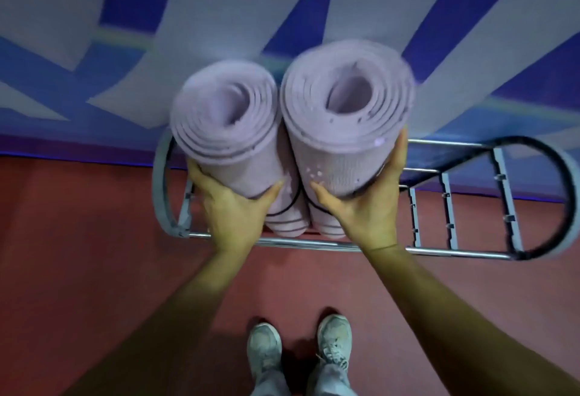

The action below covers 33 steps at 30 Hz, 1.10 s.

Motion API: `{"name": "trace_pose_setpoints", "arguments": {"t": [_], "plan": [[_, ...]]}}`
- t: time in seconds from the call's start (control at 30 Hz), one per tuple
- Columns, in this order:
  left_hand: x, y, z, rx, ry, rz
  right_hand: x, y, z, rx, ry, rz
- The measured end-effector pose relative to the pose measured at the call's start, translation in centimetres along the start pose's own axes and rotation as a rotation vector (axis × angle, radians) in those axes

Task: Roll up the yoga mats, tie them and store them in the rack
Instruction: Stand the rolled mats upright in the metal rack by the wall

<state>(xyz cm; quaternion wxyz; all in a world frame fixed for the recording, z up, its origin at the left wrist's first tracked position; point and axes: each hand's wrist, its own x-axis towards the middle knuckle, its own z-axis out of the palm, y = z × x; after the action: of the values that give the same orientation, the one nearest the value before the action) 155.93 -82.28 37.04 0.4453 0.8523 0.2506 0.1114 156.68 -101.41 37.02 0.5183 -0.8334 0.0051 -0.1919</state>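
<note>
Bare forearms [163,317] are seen nearest the lens, reaching forward and down to two rolled mats stood on end at the left end of the rack [158,185]. The left mat [226,119] is held by the left hand [238,207], with the thumb laid across the near face and the fingers curled round the outer side. The right mat [348,106] is clasped in the same way by the right hand [370,207]. The rolls are pressed together, side touching side, between the two palms.

Each long axis runs upright, from the spiral top end down past the fingers and into the rack. Any settling move is therefore judged to go straight down along that line, each hand serving its own roll. Whether the lower ends already rest on the bottom rails cannot be told; blur and the hands hide it, though they appear to sit low between the bars.

Soft, pale lilac foam is shown, finely textured and wound in thick layers round a hollow core. A thin black cord [287,208] is tied round each roll. Chrome rails [439,252] and grey slatted dividers [450,207] make up the frame, closed by rounded end hoops, with open bays left to the right. Red floor [94,270] and pale shoes [265,345] lie below.
</note>
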Motion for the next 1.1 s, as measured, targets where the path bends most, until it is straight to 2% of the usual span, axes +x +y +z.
{"name": "trace_pose_setpoints", "arguments": {"t": [0.1, 0.3, 0.4, 0.57, 0.77, 0.9, 1.1], "plan": [[-0.9, -1.1, 0.4, -0.002, -0.007, -0.069, -1.5, 1.1, 0.0, -0.002, -0.177, 0.110], [0.7, -1.3, -0.2, -0.126, 0.138, 0.095, -0.3, -0.2, 1.0, -0.010, -0.144, 0.192], [1.4, 0.0, -0.5, -0.121, 0.121, 0.083, -0.1, -0.9, 1.7, -0.072, -0.152, 0.201], [-0.6, -0.3, -1.3, -0.103, 0.144, 0.195, -2.4, -1.7, 0.6, -0.083, -0.098, 0.158], [-1.7, -1.1, -2.2, 0.017, 0.049, 0.125, -2.8, -2.1, 1.0, -0.143, -0.159, 0.243], [-1.7, -0.7, -3.0, 0.046, -0.010, 0.152, -2.5, -2.9, 0.8, -0.214, -0.187, 0.301], [-3.9, 1.1, -6.4, 0.142, -0.139, 0.050, -2.7, -6.3, -1.8, -0.302, -0.335, 0.396]]}}
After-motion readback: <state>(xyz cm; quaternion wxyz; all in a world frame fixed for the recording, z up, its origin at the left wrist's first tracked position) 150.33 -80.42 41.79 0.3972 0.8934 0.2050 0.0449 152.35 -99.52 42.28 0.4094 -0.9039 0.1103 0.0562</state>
